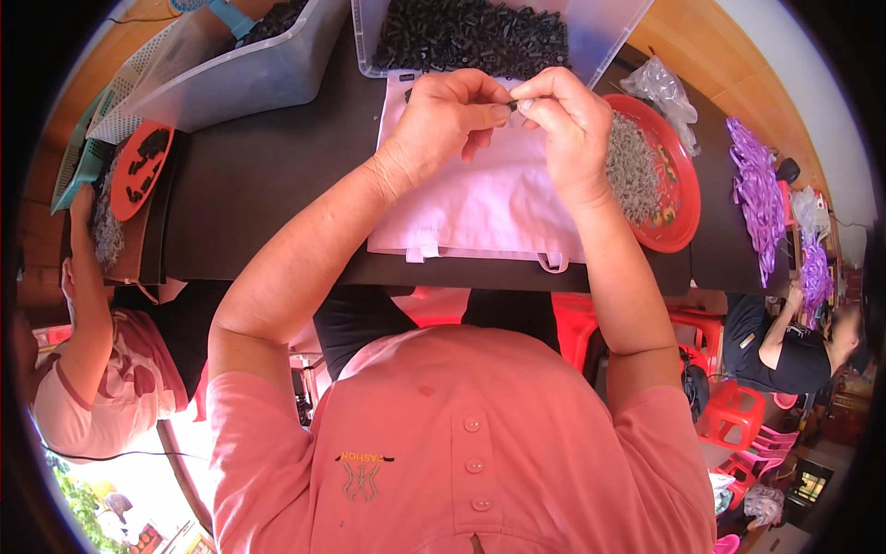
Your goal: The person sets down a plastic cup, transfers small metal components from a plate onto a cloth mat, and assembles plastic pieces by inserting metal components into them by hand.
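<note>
My left hand [449,113] and my right hand [568,115] meet above a pink cloth [480,198] spread on the dark table [268,175]. Between the fingertips of both hands sits a small black part [513,105], pinched from either side. Just beyond the hands stands a clear plastic bin [591,28] full of small black parts [471,35]. To the right of my right hand is a red plate [678,198] heaped with tiny grey metal pieces [632,166].
A second clear bin [249,78] stands at the far left, with a red plate [141,171] of black parts beside a person in pink [101,369]. Purple strips [757,189] lie at the right, near a seated person in black [784,351]. Red stools [729,415] stand below.
</note>
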Demonstrator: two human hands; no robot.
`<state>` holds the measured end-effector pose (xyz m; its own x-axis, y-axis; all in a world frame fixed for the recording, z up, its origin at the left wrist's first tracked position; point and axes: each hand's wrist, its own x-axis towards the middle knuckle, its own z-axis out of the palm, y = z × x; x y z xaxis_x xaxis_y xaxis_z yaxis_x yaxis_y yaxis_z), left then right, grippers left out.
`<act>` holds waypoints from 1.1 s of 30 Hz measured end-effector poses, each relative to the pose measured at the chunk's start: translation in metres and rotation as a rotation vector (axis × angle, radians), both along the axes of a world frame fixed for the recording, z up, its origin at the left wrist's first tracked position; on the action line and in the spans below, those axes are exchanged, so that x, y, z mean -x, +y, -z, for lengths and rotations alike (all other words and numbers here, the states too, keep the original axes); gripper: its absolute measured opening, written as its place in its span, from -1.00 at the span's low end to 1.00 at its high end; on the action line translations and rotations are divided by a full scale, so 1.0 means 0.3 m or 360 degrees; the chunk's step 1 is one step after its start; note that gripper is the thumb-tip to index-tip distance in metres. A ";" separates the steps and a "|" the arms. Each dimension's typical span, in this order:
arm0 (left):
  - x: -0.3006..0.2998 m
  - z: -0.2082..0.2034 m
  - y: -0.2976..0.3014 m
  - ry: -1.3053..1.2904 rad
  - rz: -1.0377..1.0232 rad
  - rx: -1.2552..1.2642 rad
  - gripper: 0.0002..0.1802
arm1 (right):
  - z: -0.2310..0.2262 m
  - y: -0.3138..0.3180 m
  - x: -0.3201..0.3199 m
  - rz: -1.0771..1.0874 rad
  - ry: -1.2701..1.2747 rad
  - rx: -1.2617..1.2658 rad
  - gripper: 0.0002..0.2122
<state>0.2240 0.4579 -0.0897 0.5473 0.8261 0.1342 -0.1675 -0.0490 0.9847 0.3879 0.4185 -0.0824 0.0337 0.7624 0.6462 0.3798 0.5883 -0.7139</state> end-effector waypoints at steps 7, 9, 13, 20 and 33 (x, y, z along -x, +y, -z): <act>0.001 0.004 0.003 0.0091 0.0007 0.0041 -0.90 | -0.013 0.006 -0.023 -0.0121 -0.0041 0.0271 -0.95; 0.002 0.007 0.004 0.0121 0.0012 0.0009 -0.90 | -0.011 0.007 -0.025 -0.0186 0.0066 0.0400 -0.95; -0.002 0.016 -0.001 -0.0006 0.0048 0.0249 -0.90 | 0.004 0.008 -0.019 -0.0101 -0.0217 0.0182 -0.94; 0.007 0.014 0.003 -0.0160 -0.0023 0.0481 -0.91 | 0.028 0.016 0.005 -0.0232 0.0095 0.0266 -0.91; 0.012 0.006 0.018 -0.0230 -0.0024 0.0482 -0.87 | 0.011 0.036 -0.012 0.0034 -0.0051 0.0124 -0.90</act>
<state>0.2205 0.4634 -0.0914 0.5278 0.8483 -0.0433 -0.3078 0.2385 0.9211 0.3916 0.4294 -0.0855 0.0307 0.8097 0.5861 0.4150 0.5231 -0.7444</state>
